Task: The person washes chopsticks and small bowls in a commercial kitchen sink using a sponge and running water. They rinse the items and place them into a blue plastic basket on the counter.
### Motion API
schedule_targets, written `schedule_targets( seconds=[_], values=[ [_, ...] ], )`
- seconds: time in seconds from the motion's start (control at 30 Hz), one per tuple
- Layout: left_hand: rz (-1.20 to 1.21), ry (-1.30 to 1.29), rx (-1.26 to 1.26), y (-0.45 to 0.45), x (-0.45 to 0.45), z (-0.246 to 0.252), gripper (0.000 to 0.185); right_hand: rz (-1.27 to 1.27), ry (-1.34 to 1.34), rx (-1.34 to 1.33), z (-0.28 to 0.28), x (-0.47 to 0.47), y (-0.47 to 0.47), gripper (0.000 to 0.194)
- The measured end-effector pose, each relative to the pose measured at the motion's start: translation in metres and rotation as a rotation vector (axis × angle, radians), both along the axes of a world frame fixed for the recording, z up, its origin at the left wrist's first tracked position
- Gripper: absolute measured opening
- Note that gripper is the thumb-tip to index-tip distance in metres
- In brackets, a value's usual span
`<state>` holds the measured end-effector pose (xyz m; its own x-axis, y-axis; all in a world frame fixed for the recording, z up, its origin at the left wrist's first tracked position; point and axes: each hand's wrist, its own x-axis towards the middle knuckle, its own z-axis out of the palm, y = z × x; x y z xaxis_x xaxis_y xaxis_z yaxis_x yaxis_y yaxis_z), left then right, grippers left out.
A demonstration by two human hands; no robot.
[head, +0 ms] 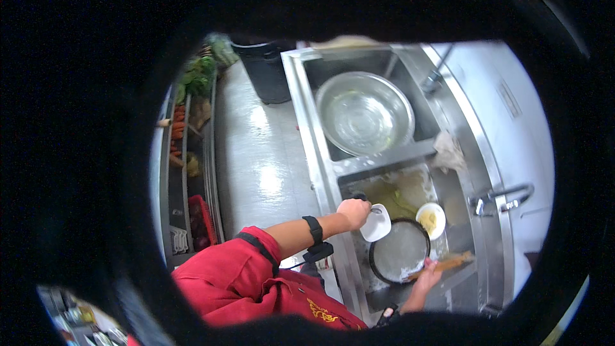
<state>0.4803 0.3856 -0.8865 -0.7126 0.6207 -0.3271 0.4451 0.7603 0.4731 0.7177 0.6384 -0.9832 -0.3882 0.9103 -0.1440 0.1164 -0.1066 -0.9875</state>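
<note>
My left hand [354, 213] is closed around a black-handled utensil, its metal part over a small white square bowl [375, 223]; whether the hand also grips the bowl cannot be told. My right hand [426, 277] holds a blurred wooden or bamboo tool [450, 263] at the near side of the sink. Between the hands, a round dark-rimmed pan or tray [401, 251] lies in the sink basin with greyish contents. Beside it, a round white bowl [431, 221] holds yellowish matter. Cloudy water with a green scrap [399, 200] lies behind them.
A large metal bowl [365, 113] stands in the farther basin. A crumpled cloth [448, 152] rests at the sink divider [384, 157]. A faucet [502, 199] is at the right. Across the floor, vegetables fill a shelf [215, 168]; a black bin [264, 73] stands behind.
</note>
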Motion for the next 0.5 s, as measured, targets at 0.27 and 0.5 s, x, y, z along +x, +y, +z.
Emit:
schedule_targets(
  seconds=[0.27,0.5],
  values=[
    [0.384,-0.088,0.162,-0.232,-0.063,0.025,0.028,-0.254,0.315,-0.243,0.078,-0.077,-0.086,0.029],
    [0.945,-0.077,0.255,-0.515,-0.029,0.005,0.027,0.45,0.273,-0.361,0.114,-0.255,-0.321,0.029]
  ],
)
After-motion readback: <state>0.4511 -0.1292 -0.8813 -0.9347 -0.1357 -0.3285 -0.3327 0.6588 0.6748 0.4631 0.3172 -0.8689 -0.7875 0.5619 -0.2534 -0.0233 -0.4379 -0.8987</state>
